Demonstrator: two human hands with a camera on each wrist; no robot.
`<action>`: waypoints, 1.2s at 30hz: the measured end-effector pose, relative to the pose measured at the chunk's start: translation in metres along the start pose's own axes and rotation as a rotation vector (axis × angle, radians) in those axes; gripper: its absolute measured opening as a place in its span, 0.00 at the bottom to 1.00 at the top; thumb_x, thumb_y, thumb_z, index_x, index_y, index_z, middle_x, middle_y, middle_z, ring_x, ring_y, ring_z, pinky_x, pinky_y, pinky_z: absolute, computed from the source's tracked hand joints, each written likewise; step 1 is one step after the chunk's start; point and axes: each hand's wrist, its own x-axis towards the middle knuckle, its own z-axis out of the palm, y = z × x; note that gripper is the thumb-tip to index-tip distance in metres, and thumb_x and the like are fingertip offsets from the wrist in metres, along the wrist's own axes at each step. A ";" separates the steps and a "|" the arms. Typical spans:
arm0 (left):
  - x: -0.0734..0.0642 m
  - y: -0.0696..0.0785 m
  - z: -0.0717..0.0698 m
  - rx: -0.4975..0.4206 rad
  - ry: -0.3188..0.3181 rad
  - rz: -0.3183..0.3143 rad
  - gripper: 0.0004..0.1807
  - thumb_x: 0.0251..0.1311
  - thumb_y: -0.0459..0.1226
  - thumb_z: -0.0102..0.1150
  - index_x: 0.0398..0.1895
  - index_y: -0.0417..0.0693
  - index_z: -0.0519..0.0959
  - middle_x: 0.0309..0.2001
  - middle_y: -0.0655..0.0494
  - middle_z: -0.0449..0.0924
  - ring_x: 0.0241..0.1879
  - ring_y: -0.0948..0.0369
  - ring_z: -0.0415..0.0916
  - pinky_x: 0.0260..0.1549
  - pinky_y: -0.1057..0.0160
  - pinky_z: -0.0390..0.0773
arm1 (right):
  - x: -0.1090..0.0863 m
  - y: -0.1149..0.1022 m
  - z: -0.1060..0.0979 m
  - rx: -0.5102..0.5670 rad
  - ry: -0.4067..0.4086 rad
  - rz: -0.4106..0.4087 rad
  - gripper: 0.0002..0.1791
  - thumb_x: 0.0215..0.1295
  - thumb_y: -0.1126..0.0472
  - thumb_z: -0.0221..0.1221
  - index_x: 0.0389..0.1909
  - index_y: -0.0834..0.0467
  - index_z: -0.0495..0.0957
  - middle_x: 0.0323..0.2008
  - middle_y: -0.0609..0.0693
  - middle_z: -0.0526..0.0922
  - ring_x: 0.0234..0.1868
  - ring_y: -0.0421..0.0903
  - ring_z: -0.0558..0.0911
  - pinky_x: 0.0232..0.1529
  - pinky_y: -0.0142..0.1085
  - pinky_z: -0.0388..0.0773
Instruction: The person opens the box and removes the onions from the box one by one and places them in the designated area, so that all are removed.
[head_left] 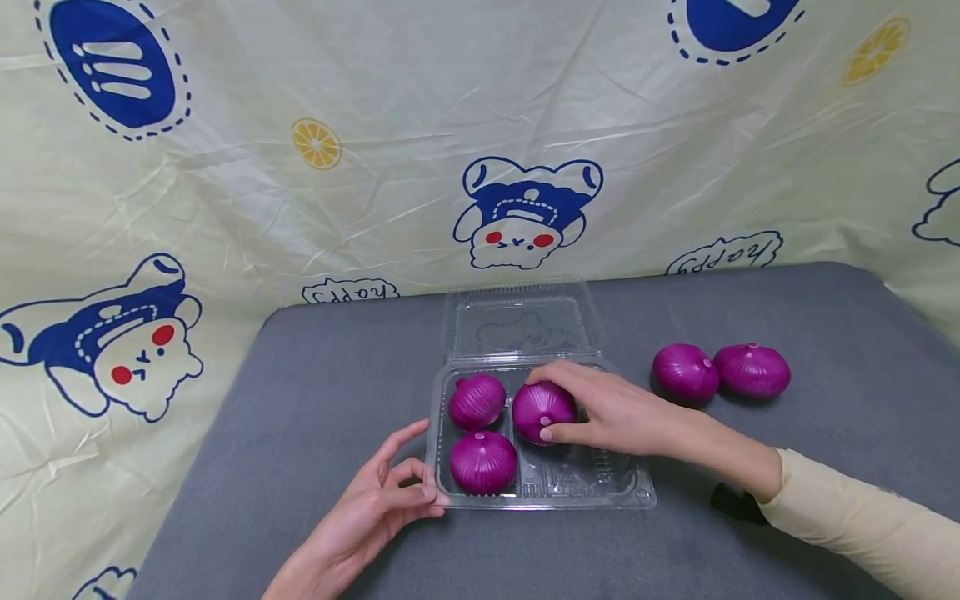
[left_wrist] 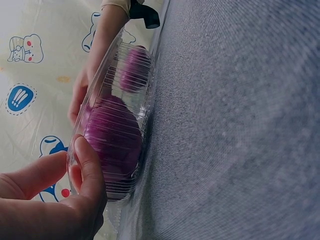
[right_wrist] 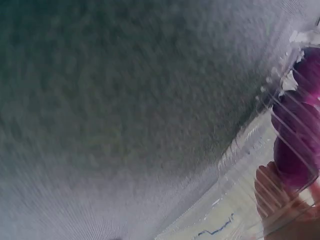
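Note:
A clear plastic clamshell container (head_left: 540, 501) lies with its lid (head_left: 522, 321) folded back. Two purple onions (head_left: 477, 402) (head_left: 483, 462) occupy its left half. In the right half, my right hand (head_left: 600, 407) grips a third onion (head_left: 542, 412) from above, thumb on the near side and fingers over the far side. My left hand (head_left: 378, 500) holds the container's left rim near the front corner. In the left wrist view, the left thumb and fingers (left_wrist: 90, 165) stand on either side of that rim. Through the plastic, the right wrist view shows onions (right_wrist: 295, 145) and part of a hand.
Two more purple onions (head_left: 685, 372) (head_left: 752, 370) sit side by side on the grey cloth, right of the container. A black object (head_left: 738, 503) shows beneath the right wrist. Behind the table hangs a printed curtain (head_left: 390, 208).

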 end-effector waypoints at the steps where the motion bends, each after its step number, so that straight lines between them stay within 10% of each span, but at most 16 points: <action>1: 0.000 0.000 0.000 0.000 0.000 -0.001 0.42 0.62 0.21 0.53 0.76 0.52 0.50 0.34 0.50 0.75 0.37 0.54 0.80 0.46 0.56 0.80 | 0.000 0.000 -0.001 0.009 0.006 0.006 0.34 0.61 0.35 0.62 0.65 0.42 0.67 0.59 0.42 0.73 0.56 0.43 0.75 0.49 0.42 0.80; 36: 0.001 -0.001 0.002 0.000 0.010 0.001 0.43 0.60 0.21 0.56 0.76 0.52 0.51 0.34 0.49 0.74 0.36 0.54 0.79 0.45 0.56 0.80 | -0.056 -0.007 -0.024 0.023 0.343 0.045 0.42 0.42 0.56 0.78 0.61 0.51 0.69 0.57 0.43 0.73 0.50 0.42 0.78 0.43 0.43 0.83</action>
